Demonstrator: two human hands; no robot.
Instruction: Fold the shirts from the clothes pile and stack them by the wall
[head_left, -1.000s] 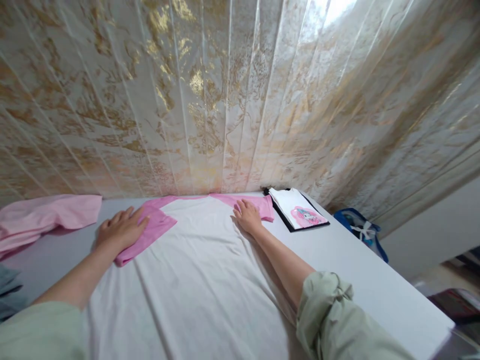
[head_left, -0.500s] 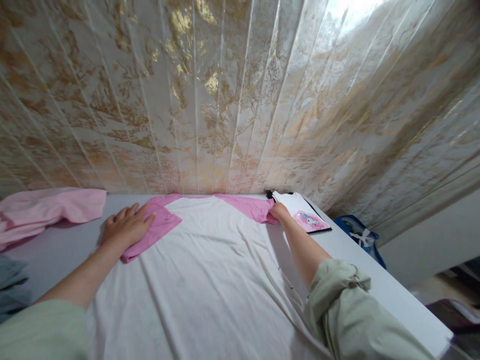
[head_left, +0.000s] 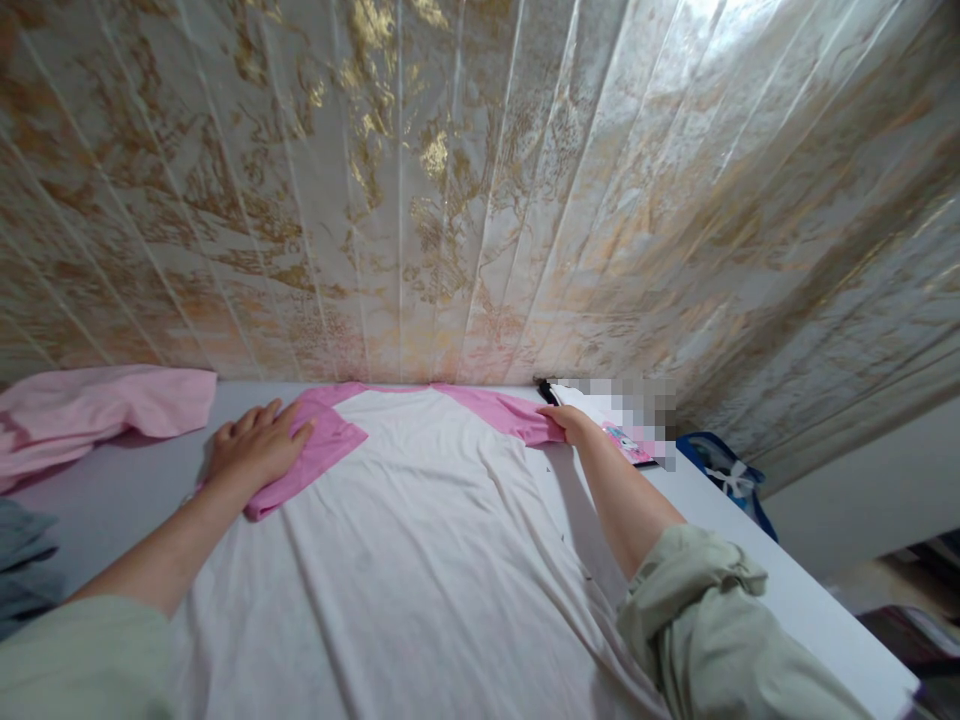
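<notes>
White cloth of the shirt [head_left: 420, 560] lies spread on the table [head_left: 810, 600], nearest the body. Both arms [head_left: 626, 490] stretch forward over it, well apart. The left hand [head_left: 259, 445] rests palm down, fingers extended, at the left pink sleeve [head_left: 319, 465]; slightly farther, the right hand [head_left: 576, 424] pinches the right pink sleeve [head_left: 510, 415] by its end. Behind hangs a gold-patterned curtain [head_left: 390, 200].

Worn on your head, one camera looks forward and down at close range, across the table [head_left: 127, 490] toward the gold-patterned curtain [head_left: 450, 220] behind it.
</notes>
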